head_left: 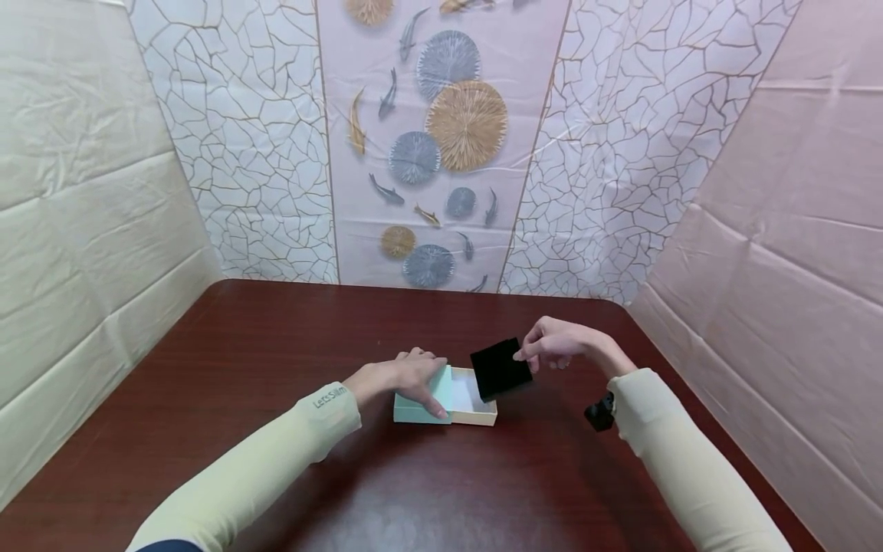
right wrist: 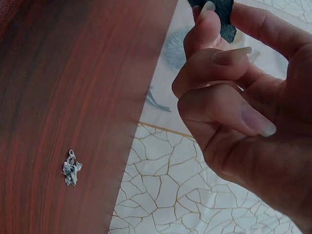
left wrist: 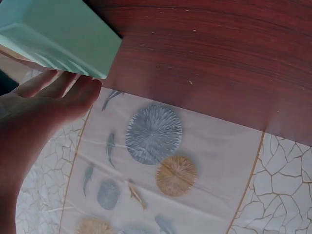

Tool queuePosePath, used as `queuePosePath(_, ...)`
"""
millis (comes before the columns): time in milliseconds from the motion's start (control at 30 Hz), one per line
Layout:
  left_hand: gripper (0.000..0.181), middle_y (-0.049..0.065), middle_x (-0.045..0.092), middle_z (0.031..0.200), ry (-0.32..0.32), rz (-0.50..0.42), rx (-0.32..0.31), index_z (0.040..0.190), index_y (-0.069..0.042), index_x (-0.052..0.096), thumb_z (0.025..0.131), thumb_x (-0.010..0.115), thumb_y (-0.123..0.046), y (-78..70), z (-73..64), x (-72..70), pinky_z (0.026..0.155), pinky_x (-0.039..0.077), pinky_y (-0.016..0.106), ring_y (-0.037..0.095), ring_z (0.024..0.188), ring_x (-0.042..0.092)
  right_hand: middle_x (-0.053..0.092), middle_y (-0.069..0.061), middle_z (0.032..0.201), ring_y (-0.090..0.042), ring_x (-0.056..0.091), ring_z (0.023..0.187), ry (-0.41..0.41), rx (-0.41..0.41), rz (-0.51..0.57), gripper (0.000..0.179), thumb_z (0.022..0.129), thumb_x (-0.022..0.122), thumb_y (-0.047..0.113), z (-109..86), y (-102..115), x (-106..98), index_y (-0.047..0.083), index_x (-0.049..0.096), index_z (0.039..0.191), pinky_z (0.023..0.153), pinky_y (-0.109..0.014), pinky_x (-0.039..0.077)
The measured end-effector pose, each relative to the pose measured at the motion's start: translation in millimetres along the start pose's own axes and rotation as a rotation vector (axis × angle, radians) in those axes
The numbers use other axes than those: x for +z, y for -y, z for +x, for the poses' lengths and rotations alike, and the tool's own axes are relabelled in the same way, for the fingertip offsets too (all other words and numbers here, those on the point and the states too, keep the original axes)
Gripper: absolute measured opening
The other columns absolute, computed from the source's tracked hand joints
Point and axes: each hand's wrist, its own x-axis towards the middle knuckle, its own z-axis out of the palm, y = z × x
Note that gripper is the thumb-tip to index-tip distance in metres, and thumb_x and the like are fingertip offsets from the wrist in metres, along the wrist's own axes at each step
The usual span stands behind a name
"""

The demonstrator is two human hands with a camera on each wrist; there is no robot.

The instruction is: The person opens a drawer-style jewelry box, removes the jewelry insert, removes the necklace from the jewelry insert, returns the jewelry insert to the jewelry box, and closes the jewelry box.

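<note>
A pale green slide-out box (head_left: 422, 412) lies on the table, its cream inner tray (head_left: 474, 418) drawn partway out to the right. My left hand (head_left: 417, 377) grips the green sleeve across its width, thumb at the near edge and fingers at the far side. In the left wrist view, those fingertips touch the side of the green sleeve (left wrist: 68, 39). Above the tray's right end, my right hand (head_left: 552, 341) pinches a thin black square pad (head_left: 500, 369) by its right edge, holding it tilted. The right wrist view shows only a corner of the black pad (right wrist: 226, 19) between thumb and fingers.
A small silvery pendant-like piece (right wrist: 71, 168) with a loop lies on the dark red-brown table (head_left: 290, 337) in the right wrist view. A patterned cloth backdrop (head_left: 441, 153) hangs behind the table, with pale cloth walls at both sides.
</note>
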Motion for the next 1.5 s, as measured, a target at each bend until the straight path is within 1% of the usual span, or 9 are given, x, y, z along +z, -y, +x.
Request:
queuePosePath(67,0.097,0.012,0.044,0.146,-0.004,-0.002,0.000,0.150,-0.009,0.033,0.076,0.076,-0.054,1.4,-0.2,0.3,0.108,0.033,0.045,0.029,0.133,0.038,0.065,0.003,0.066,-0.010,0.036,0.043,0.014,-0.004,0.000,0.033,0.092,0.061,0.022,2.1,0.0,2.1,-0.005,0.066,0.073,0.042,-0.023,0.030)
queuePosePath(167,0.095,0.011,0.048,0.140,0.001,-0.008,0.002,0.148,-0.010,0.036,0.075,0.076,-0.055,2.3,-0.8,-1.1,0.103,0.038,0.043,0.028,0.128,0.044,0.066,0.002,0.067,-0.009,0.035,0.042,0.023,-0.002,0.022,0.029,0.091,0.061,0.018,5.0,0.8,5.5,-0.001,0.068,0.071,0.041,-0.023,0.027)
queuePosePath(300,0.095,0.010,0.047,0.141,0.014,-0.024,-0.002,0.149,-0.010,0.036,0.075,0.076,-0.054,2.5,-2.0,-2.7,0.103,0.038,0.043,0.028,0.130,0.043,0.061,-0.001,0.057,-0.008,0.038,0.042,0.023,0.009,0.043,0.026,0.090,0.064,0.019,8.0,1.5,11.3,0.003,0.069,0.071,0.040,-0.022,0.027)
queuePosePath(400,0.095,0.010,0.049,0.139,0.007,-0.025,-0.003,0.148,-0.011,0.037,0.074,0.078,-0.054,2.9,-1.6,-2.2,0.102,0.039,0.043,0.027,0.128,0.045,0.062,-0.002,0.057,-0.010,0.043,0.042,0.020,0.009,0.045,0.028,0.091,0.064,0.019,9.9,1.7,16.4,0.001,0.069,0.071,0.040,-0.022,0.029)
queuePosePath(600,0.093,0.008,0.055,0.126,-0.022,-0.009,0.001,0.144,-0.012,0.043,0.070,0.081,-0.054,3.0,0.1,-0.9,0.095,0.043,0.040,0.024,0.117,0.051,0.066,-0.008,0.060,-0.012,0.053,0.043,0.003,0.003,0.063,0.025,0.092,0.060,0.013,14.4,2.3,26.2,0.000,0.072,0.075,0.042,-0.023,0.035)
queuePosePath(933,0.089,0.006,0.056,0.118,-0.034,-0.012,0.000,0.142,-0.013,0.044,0.071,0.081,-0.051,2.4,0.4,-1.2,0.088,0.044,0.036,0.019,0.106,0.052,0.067,-0.008,0.061,-0.013,0.057,0.044,0.002,-0.008,0.067,0.025,0.092,0.059,0.011,22.4,4.4,40.6,-0.002,0.073,0.077,0.042,-0.023,0.038)
queuePosePath(1233,0.090,0.006,0.055,0.124,-0.020,-0.029,-0.003,0.144,-0.012,0.042,0.072,0.081,-0.049,2.7,0.7,-4.1,0.094,0.043,0.037,0.019,0.111,0.051,0.069,-0.008,0.063,-0.013,0.060,0.046,0.001,0.011,0.075,0.024,0.093,0.055,0.008,30.6,8.0,50.8,-0.003,0.073,0.080,0.046,-0.026,0.044)
queuePosePath(1367,0.088,0.008,0.056,0.124,-0.021,-0.012,0.013,0.144,-0.010,0.042,0.074,0.080,-0.048,2.2,-0.4,-4.0,0.094,0.044,0.037,0.019,0.110,0.052,0.065,-0.005,0.060,-0.012,0.058,0.045,0.007,0.028,0.057,0.025,0.093,0.056,0.010,35.2,9.2,56.8,-0.002,0.069,0.075,0.045,-0.025,0.045)
queuePosePath(1500,0.089,0.008,0.054,0.128,-0.008,-0.036,0.005,0.146,-0.010,0.040,0.075,0.080,-0.047,2.3,-1.2,-2.5,0.097,0.044,0.039,0.020,0.114,0.051,0.061,-0.004,0.057,-0.013,0.055,0.043,0.011,0.025,0.023,0.028,0.094,0.058,0.013,36.6,10.2,61.3,-0.002,0.066,0.072,0.044,-0.027,0.047)
